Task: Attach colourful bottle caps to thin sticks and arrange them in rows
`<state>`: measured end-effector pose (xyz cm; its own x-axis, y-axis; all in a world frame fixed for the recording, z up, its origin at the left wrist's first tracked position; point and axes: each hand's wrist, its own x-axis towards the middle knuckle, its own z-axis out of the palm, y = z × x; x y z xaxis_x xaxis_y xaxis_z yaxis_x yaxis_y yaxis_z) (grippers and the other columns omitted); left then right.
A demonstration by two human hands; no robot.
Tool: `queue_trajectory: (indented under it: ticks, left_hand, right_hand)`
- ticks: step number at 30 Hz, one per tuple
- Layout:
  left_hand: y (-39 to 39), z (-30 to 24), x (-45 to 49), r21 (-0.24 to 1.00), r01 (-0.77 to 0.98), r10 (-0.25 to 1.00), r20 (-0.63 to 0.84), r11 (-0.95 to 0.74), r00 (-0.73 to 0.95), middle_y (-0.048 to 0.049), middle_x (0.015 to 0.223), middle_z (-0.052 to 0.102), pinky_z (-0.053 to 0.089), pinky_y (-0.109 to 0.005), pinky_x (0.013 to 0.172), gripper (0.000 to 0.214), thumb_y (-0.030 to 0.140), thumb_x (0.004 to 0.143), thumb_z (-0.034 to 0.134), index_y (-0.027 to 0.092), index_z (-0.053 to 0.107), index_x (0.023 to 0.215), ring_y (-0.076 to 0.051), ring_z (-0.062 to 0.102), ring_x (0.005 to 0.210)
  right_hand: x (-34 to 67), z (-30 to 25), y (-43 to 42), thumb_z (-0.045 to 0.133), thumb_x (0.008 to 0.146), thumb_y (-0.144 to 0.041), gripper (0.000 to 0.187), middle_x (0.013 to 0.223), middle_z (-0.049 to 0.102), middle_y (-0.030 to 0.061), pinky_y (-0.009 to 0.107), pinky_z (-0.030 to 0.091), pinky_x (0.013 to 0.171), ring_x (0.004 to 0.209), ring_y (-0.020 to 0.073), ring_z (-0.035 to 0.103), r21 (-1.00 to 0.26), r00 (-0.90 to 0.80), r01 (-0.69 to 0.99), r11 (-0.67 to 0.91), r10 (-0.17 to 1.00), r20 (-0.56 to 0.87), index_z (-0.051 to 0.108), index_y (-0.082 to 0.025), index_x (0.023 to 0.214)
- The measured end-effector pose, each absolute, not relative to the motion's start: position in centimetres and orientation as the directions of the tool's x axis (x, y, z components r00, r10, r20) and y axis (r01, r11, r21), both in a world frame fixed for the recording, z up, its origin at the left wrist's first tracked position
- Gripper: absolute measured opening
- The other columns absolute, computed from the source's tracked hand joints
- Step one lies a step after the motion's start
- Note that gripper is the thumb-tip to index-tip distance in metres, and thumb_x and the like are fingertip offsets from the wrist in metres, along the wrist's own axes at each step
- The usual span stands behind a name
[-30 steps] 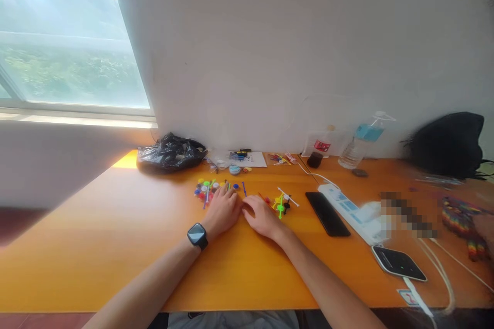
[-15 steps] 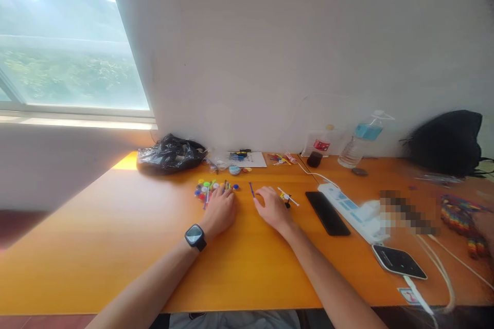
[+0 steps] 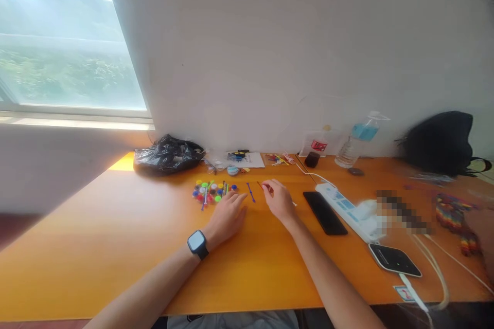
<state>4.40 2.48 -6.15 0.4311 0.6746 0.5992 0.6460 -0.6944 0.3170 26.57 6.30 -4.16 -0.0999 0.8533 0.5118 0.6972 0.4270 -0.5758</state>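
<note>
In the head view my left hand point(image 3: 227, 212) reaches forward low over the table, fingers stretched out and nothing seen in them. Just beyond it lies a cluster of small round pots point(image 3: 203, 191) with coloured lids, and several thin sticks lie over them. A blue-purple stick point(image 3: 250, 192) rests on the table between my two hands. My right hand point(image 3: 278, 199) pinches a thin red stick point(image 3: 260, 184) between thumb and fingers, its tip pointing left. Behind that hand the end of a white stick point(image 3: 295, 203) peeks out; the rest is hidden.
A black phone point(image 3: 324, 213) and a white power strip point(image 3: 343, 208) lie right of my hands. Along the wall stand a black plastic bag point(image 3: 168, 155), a cola bottle point(image 3: 312, 159) and a large water bottle point(image 3: 345, 151). A second device point(image 3: 395, 260) sits near the front right.
My left hand has drawn back and right from the pots, uncovering more of them. My right hand has come to hold a red stick and now covers most of the white stick.
</note>
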Motion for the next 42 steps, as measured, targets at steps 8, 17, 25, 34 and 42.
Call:
queue_trajectory:
  ticks: [8,17,25,34,42]
  left_hand:
    - [2.4,-5.8,4.5,0.475,0.469,0.653,0.663,-0.745,0.366,-0.0099,0.126,0.068,0.055,-0.038,0.100,0.029,0.026,0.105,0.051,0.025,0.060,0.132,-0.022,0.066,0.116]
    - [2.9,-6.1,3.9,0.486,0.526,0.699,0.623,-0.698,0.352,-0.0079,0.105,0.067,0.054,-0.034,0.085,0.011,0.023,0.100,0.057,0.021,0.065,0.107,-0.021,0.064,0.097]
    - [2.7,-5.5,3.8,0.457,0.504,0.671,0.612,-0.733,0.419,-0.0085,0.109,0.068,0.054,-0.035,0.090,0.016,0.022,0.101,0.055,0.022,0.064,0.115,-0.022,0.065,0.103]
    - [2.6,-4.9,3.8,0.490,0.385,0.623,0.594,-0.782,0.509,-0.0090,0.108,0.066,0.054,-0.030,0.084,0.022,0.024,0.102,0.056,0.022,0.066,0.122,-0.019,0.066,0.095]
    - [2.3,-5.1,3.8,0.596,0.356,0.680,0.503,-0.719,0.533,-0.0048,0.097,0.063,0.050,-0.026,0.076,0.002,0.020,0.094,0.066,0.020,0.067,0.095,-0.016,0.060,0.084]
  right_hand:
    - [23.1,-4.1,4.6,0.079,0.081,-0.048,0.034,0.090,0.070,0.0029,0.028,0.051,0.074,0.081,0.0174,0.065,-0.989,-0.197,-0.114,0.098,0.973,0.119,0.065,-0.021,0.093]
    - [22.5,-5.3,4.4,0.059,0.093,-0.039,0.020,0.091,0.073,0.0045,0.032,0.054,0.082,0.086,0.0200,0.068,-0.910,-0.244,0.270,0.314,0.937,0.250,0.067,-0.020,0.096]
    - [23.1,-5.2,4.4,0.061,0.086,-0.027,0.011,0.086,0.071,0.0021,0.028,0.052,0.071,0.078,0.0171,0.068,-0.902,-0.305,0.262,0.343,0.916,0.260,0.063,-0.020,0.094]
    - [23.4,-4.9,4.3,0.069,0.071,-0.026,0.023,0.071,0.071,-0.0011,0.029,0.056,0.061,0.062,0.0174,0.071,-1.000,-0.403,-0.017,0.011,0.915,0.017,0.053,-0.021,0.086]
    - [22.7,-4.6,3.8,0.068,0.074,-0.032,0.024,0.064,0.069,-0.0035,0.020,0.037,0.043,0.045,0.0107,0.056,-0.999,-0.418,0.044,-0.022,0.908,-0.038,0.046,-0.023,0.080]
